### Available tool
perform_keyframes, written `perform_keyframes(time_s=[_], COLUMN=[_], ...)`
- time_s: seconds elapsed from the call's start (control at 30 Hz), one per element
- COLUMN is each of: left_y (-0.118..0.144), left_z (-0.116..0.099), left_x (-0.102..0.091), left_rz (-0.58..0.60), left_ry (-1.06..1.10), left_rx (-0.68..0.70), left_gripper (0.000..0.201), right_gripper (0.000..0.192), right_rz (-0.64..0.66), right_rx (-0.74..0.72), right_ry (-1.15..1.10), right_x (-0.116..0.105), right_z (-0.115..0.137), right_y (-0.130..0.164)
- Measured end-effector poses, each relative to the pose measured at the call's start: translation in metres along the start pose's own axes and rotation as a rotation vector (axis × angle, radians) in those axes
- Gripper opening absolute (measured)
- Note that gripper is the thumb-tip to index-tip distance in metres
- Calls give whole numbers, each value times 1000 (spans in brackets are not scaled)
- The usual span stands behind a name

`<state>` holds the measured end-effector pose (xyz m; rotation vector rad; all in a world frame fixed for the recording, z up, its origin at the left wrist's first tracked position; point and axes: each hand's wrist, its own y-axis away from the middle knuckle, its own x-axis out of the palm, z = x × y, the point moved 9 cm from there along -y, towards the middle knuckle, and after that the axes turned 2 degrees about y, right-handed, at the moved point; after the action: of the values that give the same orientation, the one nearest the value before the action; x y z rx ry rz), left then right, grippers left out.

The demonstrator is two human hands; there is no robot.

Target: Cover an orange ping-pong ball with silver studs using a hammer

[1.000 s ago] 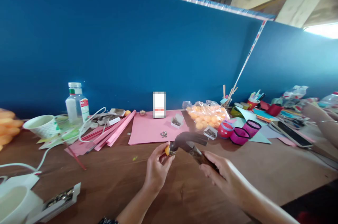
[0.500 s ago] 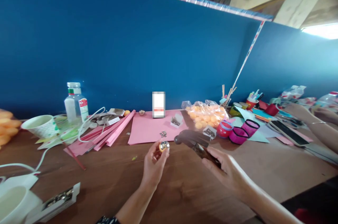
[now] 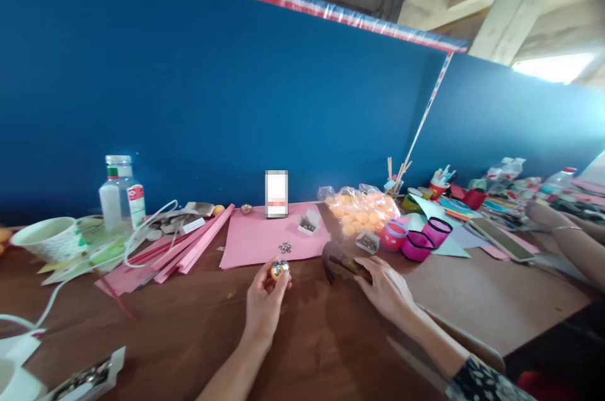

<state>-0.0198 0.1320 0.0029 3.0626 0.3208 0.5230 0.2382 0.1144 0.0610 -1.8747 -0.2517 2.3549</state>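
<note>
In my left hand [image 3: 265, 300], thumb and fingertips pinch a small orange ball [image 3: 280, 270] whose visible side is covered with shiny silver tack heads. To its right, the hammer [image 3: 336, 260] has its dark head low over the brown table, claw pointing down. My right hand [image 3: 387, 287] lies over the hammer's wooden handle with its fingers around it. A rounded brown length shows beneath the right forearm, in line with that handle. Just beyond the ball, a small pile of metal tacks [image 3: 285, 248] rests on pink paper [image 3: 255, 243]. An open white box [image 3: 309, 224] of tacks stands there too.
Behind the paper stand a phone [image 3: 276, 196] and a tack-covered ball [image 3: 246, 208]. A plastic bag of orange balls [image 3: 359, 209] lies right of it. Left are a paper cup [image 3: 50, 238], a bottle [image 3: 118, 196] and cables. At far right is another person's arm [image 3: 567, 237].
My right hand has lowered the hammer towards the table, and its head has turned claw down. My left hand still pinches the ball. The whole view has shifted slightly.
</note>
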Motion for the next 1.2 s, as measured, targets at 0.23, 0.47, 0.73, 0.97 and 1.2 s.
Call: perform_keyframes(time_s=[0.23,0.47,0.73,0.97,1.2], left_y=[-2,-1,-2,-2,-7], left_z=[3,2,5,3,12], left_x=[-3,-4,-7,-10,-14], left_rz=[-35,-65,-85,-122,-115], left_ry=[36,86,126,134,130], left_rx=[-42,-76,-68,-54,-27], left_gripper=[50,49,46,47,45], right_gripper=[31,32,39,22,15], right_rz=[19,0,-35,-18,109], right_rx=[3,-29,-126,-374,-317], right_ry=[27,42,-2,-109,-130], right_x=[12,20,-4,7,66], right_z=[-2,-8,4,111,143], right_y=[-12,-11,-22,-59,-93])
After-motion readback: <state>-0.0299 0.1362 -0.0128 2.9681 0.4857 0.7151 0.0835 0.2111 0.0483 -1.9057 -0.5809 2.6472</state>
